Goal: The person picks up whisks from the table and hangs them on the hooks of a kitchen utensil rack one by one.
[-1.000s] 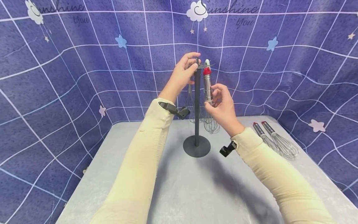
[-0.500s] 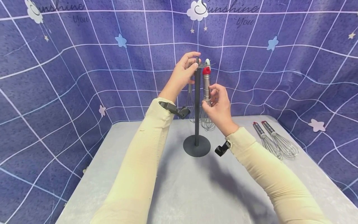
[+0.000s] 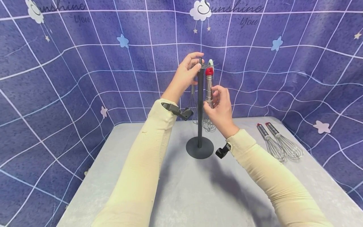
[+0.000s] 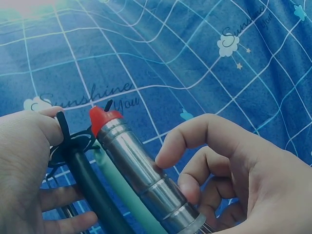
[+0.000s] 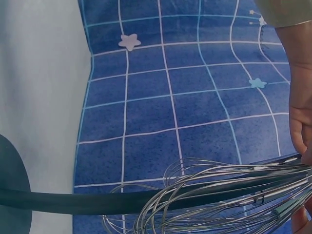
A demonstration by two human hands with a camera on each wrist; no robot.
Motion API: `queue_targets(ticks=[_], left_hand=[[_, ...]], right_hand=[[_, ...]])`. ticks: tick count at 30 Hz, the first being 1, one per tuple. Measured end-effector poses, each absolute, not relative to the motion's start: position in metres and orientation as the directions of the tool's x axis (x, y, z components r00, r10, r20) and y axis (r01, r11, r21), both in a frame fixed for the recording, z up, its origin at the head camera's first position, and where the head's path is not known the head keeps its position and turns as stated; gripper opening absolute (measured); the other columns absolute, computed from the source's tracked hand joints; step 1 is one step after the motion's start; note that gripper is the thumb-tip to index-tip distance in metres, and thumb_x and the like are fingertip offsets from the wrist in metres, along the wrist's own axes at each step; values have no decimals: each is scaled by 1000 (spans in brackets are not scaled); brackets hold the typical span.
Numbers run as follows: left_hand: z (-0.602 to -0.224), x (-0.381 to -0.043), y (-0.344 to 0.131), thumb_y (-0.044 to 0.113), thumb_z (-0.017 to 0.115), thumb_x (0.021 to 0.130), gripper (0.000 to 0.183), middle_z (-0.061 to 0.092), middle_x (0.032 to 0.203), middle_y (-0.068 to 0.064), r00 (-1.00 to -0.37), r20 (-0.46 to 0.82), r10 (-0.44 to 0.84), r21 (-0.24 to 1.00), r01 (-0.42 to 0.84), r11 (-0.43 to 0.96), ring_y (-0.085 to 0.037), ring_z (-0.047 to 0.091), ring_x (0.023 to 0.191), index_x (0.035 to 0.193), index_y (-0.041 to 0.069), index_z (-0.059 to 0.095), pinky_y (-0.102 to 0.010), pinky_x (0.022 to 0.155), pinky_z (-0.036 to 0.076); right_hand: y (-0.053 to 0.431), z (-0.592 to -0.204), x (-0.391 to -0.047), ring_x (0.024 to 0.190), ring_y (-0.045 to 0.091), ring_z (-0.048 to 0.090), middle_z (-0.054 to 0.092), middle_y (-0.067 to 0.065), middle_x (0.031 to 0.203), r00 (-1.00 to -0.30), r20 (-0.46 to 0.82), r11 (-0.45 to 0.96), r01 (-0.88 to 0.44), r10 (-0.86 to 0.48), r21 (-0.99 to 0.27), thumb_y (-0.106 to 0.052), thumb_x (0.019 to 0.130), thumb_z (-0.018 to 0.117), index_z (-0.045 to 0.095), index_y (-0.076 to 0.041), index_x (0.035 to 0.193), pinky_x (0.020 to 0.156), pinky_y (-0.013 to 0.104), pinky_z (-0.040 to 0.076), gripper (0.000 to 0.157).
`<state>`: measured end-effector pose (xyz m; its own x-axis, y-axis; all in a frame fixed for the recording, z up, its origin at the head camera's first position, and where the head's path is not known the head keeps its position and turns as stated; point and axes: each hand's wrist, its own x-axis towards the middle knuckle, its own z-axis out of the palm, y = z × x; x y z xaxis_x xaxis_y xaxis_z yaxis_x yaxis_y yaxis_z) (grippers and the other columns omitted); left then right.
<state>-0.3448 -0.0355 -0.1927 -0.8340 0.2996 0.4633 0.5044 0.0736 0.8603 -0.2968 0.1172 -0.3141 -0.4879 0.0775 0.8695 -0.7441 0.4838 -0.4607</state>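
Observation:
A dark stand [image 3: 200, 107] with a round base and hooks at its top stands mid-table. My left hand [image 3: 187, 72] grips its top, thumb and fingers around the hook ring [image 4: 73, 146]. My right hand [image 3: 221, 105] holds a whisk [image 3: 209, 86] with a steel handle and red cap, pinching it low on the handle, just above the wires. The whisk is upright, its red end [image 4: 103, 119] up by a hook tip; whether it hangs on the hook I cannot tell. Behind it shows a pale green handle [image 4: 124, 185]. In the right wrist view, wire loops [image 5: 195, 200] overlap the post.
Two more red-tipped whisks [image 3: 283, 142] lie on the grey table [image 3: 181, 189] at the right. Another thin-handled whisk [image 3: 193, 94] hangs at the stand's left side. A blue gridded cloth [image 3: 141, 63] covers the wall behind.
My right hand has moved slightly left with the red-capped whisk, bringing it closer to the stand's post. The left hand stays at the stand's top.

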Motion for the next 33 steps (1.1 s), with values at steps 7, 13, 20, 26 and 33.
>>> queue_targets(ticks=[7,13,20,26,33], left_hand=[[-193,-345,-36,16,51,107,35,61,136,6,-835,462,299,861,503,75,-22,63,112,140,29,53,-51,86,53],[-192,-345,-35,16,50,107,35,60,136,4,-834,462,301,861,503,72,-23,63,112,140,29,53,-51,86,53],[-193,-344,-36,17,51,107,36,60,137,5,-837,455,304,864,498,77,-26,64,111,140,29,53,-51,86,53],[-193,-343,-36,17,50,107,36,59,140,3,-838,451,307,863,497,91,-24,64,111,140,30,52,-51,86,53],[-191,-343,-35,17,50,107,36,60,137,6,-840,450,301,865,495,88,-23,64,111,140,30,53,-51,86,53]], right_hand=[[117,-315,-298,80,21,54,47,14,104,-499,863,501,-728,80,-468,7,79,74,46,-8,128,67,36,48,58],[117,-314,-299,82,23,54,47,15,105,-498,863,511,-724,77,-463,6,80,74,46,-8,128,68,34,47,57],[118,-315,-300,83,23,53,47,15,105,-496,865,509,-727,75,-460,6,80,73,46,-7,128,69,33,46,56],[118,-316,-301,82,22,53,47,15,106,-495,866,510,-727,75,-459,6,80,73,46,-7,128,70,34,45,56],[119,-315,-301,83,24,52,46,16,108,-492,867,522,-722,73,-454,4,80,73,42,-9,133,70,33,45,62]])
